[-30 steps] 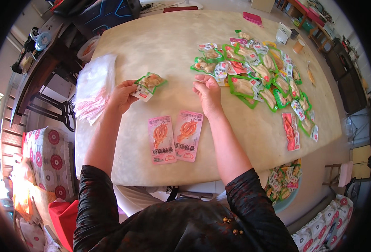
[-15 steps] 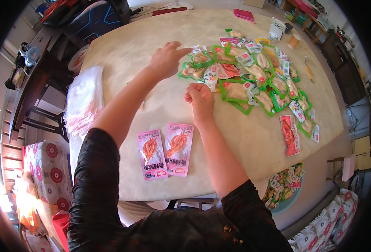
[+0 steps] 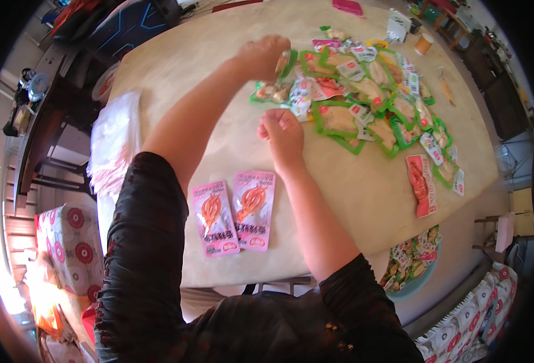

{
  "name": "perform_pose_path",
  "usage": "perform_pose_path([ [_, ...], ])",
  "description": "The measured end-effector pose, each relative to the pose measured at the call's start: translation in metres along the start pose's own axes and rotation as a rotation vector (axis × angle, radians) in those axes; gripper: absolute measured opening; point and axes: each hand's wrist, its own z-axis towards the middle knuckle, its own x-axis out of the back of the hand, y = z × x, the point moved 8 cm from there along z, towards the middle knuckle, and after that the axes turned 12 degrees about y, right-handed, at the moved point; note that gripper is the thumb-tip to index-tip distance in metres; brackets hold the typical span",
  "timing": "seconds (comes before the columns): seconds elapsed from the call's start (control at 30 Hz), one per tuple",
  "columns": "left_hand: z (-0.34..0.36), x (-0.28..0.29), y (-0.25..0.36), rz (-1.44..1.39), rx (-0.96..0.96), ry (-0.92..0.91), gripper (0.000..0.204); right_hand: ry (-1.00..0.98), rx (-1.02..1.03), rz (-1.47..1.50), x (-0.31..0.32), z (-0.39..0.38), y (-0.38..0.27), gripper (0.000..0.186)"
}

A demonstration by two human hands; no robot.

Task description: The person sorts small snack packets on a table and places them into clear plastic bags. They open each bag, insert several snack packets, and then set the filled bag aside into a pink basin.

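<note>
At the left edge of the packet pile my left hand (image 3: pixel 264 55) is closed on a small green-edged snack packet (image 3: pixel 287 65), which it tilts up off the table. The hand hides part of that packet. My right hand (image 3: pixel 284 134) is curled closed over the table just below the pile, and nothing sticks out of its fingers. Two pink pouches with a squid picture, one left (image 3: pixel 214 219) and one right (image 3: pixel 254 209), lie overlapping between my forearms. A green-edged packet of pale pieces (image 3: pixel 271 92) rests between my hands.
Green-edged food packets (image 3: pixel 368 94) are heaped on the right of the table (image 3: pixel 339 199). A red pouch (image 3: pixel 422 186) lies apart near the right edge. Clear plastic bags (image 3: pixel 117 142) are stacked at left. A tub of packets (image 3: pixel 413 266) stands below the table's right edge.
My left hand has moved up and right, closed on a small green-edged packet and tilted it up. My right hand stays curled in nearly the same place. The whole view has shifted slightly.
</note>
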Motion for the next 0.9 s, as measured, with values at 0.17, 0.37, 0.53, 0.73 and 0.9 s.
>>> perform_pose_path([
  [0.17,-0.003,0.076,-0.054,-0.68,0.228,0.292,0.023,0.007,0.015,0.012,-0.002,0.0,-0.007,0.003],
  [0.37,-0.083,0.107,-0.065,-0.474,0.809,-0.051,0.06,-0.04,0.023,-0.065,-0.003,-0.001,-0.007,0.008],
  [0.53,-0.132,0.075,-0.047,0.097,0.77,-0.164,0.081,-0.017,-0.008,-0.008,-0.002,0.001,-0.005,0.007],
  [0.73,-0.161,0.069,-0.034,0.286,0.822,-0.315,0.058,-0.015,0.024,-0.035,0.001,0.002,-0.005,0.006],
  [0.9,-0.173,0.117,-0.051,0.23,0.836,-0.171,0.048,-0.023,0.031,-0.042,0.0,0.003,-0.004,0.006],
])
